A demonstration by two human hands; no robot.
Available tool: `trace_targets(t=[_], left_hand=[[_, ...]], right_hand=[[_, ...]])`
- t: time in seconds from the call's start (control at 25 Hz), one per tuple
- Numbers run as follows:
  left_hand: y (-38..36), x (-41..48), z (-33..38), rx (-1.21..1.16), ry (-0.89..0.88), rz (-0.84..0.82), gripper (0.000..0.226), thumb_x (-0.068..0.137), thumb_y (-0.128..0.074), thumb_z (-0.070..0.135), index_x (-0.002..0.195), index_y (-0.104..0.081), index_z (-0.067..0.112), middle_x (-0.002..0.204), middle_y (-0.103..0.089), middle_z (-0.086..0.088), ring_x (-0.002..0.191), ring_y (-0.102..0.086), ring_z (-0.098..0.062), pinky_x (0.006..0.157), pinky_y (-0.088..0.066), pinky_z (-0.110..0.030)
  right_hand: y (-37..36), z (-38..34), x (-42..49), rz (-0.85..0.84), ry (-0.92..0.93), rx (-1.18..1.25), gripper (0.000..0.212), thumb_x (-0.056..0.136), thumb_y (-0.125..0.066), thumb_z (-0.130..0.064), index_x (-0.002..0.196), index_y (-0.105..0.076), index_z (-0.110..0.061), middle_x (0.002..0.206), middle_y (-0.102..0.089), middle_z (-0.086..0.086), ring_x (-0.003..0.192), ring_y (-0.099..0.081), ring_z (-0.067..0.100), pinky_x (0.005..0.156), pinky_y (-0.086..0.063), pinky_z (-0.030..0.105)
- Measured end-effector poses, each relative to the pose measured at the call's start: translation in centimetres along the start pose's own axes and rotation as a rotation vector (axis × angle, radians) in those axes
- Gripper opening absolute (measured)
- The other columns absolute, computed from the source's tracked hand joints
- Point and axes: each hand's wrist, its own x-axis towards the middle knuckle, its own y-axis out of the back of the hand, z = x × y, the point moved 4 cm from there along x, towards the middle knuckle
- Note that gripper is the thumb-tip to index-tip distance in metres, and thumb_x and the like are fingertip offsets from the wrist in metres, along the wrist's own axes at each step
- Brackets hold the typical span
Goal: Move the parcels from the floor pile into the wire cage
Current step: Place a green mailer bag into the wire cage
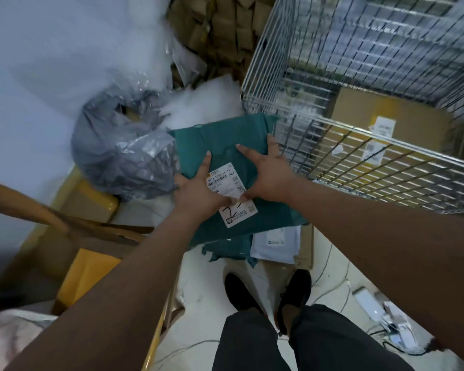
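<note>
The wire cage (386, 141) stands on the floor, and at least one cardboard box (381, 113) already lies in it near its front wall. Most of the cage's floor around the box shows bare wire, so I judge the task to be at an early stage.

Outside the cage's left wall, a crumpled grey bag (118, 162) sits on the floor pile.

The green parcel (212, 140) is held up between both hands, just off the cage's near left corner and not yet over its rim. The left hand (196, 188) grips the parcel's left edge, with its thumb on the white label (225, 180). The right hand (268, 170) clasps the right side with its fingers spread across the top.

Below the parcel, by the person's shoes, a second green parcel (225, 253) and a small white parcel (276, 245) wait on the floor. As I read it, these and the grey bag are still to be moved.
</note>
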Motion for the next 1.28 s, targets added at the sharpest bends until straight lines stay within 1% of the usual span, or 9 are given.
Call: trace_targets(t=[0.2, 0.32, 0.48, 0.6, 0.8, 0.92, 1.04, 1.16, 1.28], left_hand=[[4.9, -5.1, 5.8, 0.016, -0.072, -0.003, 0.126, 0.062, -0.093, 0.044, 0.154, -0.010, 0.058, 0.134, -0.021, -0.011, 0.129, -0.040, -0.037, 0.116, -0.037, -0.040], [6.5, -7.2, 8.6, 0.063, -0.115, 0.003, 0.126, 0.059, -0.094, 0.047, 0.153, -0.011, 0.059, 0.128, -0.023, -0.010, 0.124, -0.044, -0.038, 0.115, -0.039, -0.044], [7.9, -9.7, 12.9, 0.137, -0.182, -0.045, 0.120, 0.067, -0.092, 0.041, 0.156, -0.012, 0.056, 0.140, -0.020, -0.013, 0.127, -0.045, -0.038, 0.112, -0.039, -0.044], [8.4, -9.7, 15.7, 0.157, -0.243, -0.066, 0.122, 0.065, -0.093, 0.041, 0.153, -0.012, 0.060, 0.139, -0.019, -0.011, 0.131, -0.041, -0.042, 0.115, -0.037, -0.050], [8.9, -9.7, 20.1, 0.188, -0.377, -0.111, 0.123, 0.064, -0.094, 0.043, 0.154, -0.012, 0.058, 0.147, -0.016, -0.014, 0.135, -0.038, -0.043, 0.118, -0.033, -0.050], [9.1, -9.4, 22.7, 0.210, -0.464, -0.119, 0.124, 0.060, -0.095, 0.042, 0.154, -0.015, 0.056, 0.156, -0.014, -0.016, 0.142, -0.032, -0.040, 0.121, -0.029, -0.048], [9.5, -9.2, 25.0, 0.213, -0.499, -0.110, 0.123, 0.060, -0.095, 0.038, 0.155, -0.019, 0.055, 0.149, -0.020, -0.016, 0.138, -0.037, -0.039, 0.119, -0.032, -0.046], [9.6, -8.6, 27.7, 0.196, -0.509, -0.120, 0.121, 0.063, -0.095, 0.032, 0.155, -0.020, 0.054, 0.150, -0.020, -0.015, 0.136, -0.038, -0.040, 0.117, -0.035, -0.046], [9.4, -6.9, 30.5, 0.189, -0.503, -0.127, 0.121, 0.065, -0.095, 0.030, 0.156, -0.019, 0.053, 0.151, -0.018, -0.015, 0.139, -0.035, -0.040, 0.117, -0.032, -0.048]], right_hand=[[6.5, -1.0, -5.4, 0.051, -0.013, 0.087, 0.124, 0.062, -0.094, -0.047, 0.156, -0.013, -0.055, 0.164, 0.026, 0.013, 0.150, -0.011, 0.047, 0.124, -0.025, 0.051], [9.3, -1.0, -7.8, 0.073, -0.042, 0.079, 0.126, 0.060, -0.093, -0.052, 0.156, -0.012, -0.054, 0.164, 0.025, 0.013, 0.151, -0.013, 0.046, 0.124, -0.024, 0.049], [12.9, -0.2, -11.1, 0.129, -0.088, 0.102, 0.127, 0.058, -0.094, -0.053, 0.158, -0.015, -0.050, 0.165, 0.021, 0.013, 0.150, -0.020, 0.042, 0.125, -0.024, 0.043], [14.9, 0.5, -13.1, 0.209, -0.153, 0.109, 0.127, 0.058, -0.094, -0.052, 0.159, -0.016, -0.047, 0.164, 0.017, 0.017, 0.147, -0.028, 0.044, 0.124, -0.027, 0.042], [18.4, 1.4, -15.4, 0.323, -0.259, 0.149, 0.129, 0.054, -0.096, -0.050, 0.159, -0.021, -0.045, 0.165, 0.008, 0.021, 0.151, -0.018, 0.046, 0.126, -0.020, 0.046], [20.1, 2.1, -16.4, 0.356, -0.316, 0.182, 0.129, 0.055, -0.097, -0.048, 0.159, -0.020, -0.044, 0.166, 0.011, 0.019, 0.152, -0.017, 0.044, 0.126, -0.019, 0.046], [21.8, 2.6, -16.7, 0.384, -0.353, 0.185, 0.129, 0.056, -0.096, -0.047, 0.159, -0.019, -0.045, 0.166, 0.014, 0.019, 0.153, -0.016, 0.044, 0.126, -0.019, 0.046], [23.9, 3.9, -15.9, 0.408, -0.371, 0.182, 0.129, 0.056, -0.097, -0.047, 0.159, -0.019, -0.044, 0.166, 0.011, 0.019, 0.152, -0.018, 0.044, 0.126, -0.020, 0.046], [26.1, 5.8, -13.7, 0.402, -0.359, 0.198, 0.128, 0.057, -0.097, -0.043, 0.159, -0.019, -0.043, 0.165, 0.011, 0.015, 0.150, -0.022, 0.043, 0.126, -0.021, 0.044]])
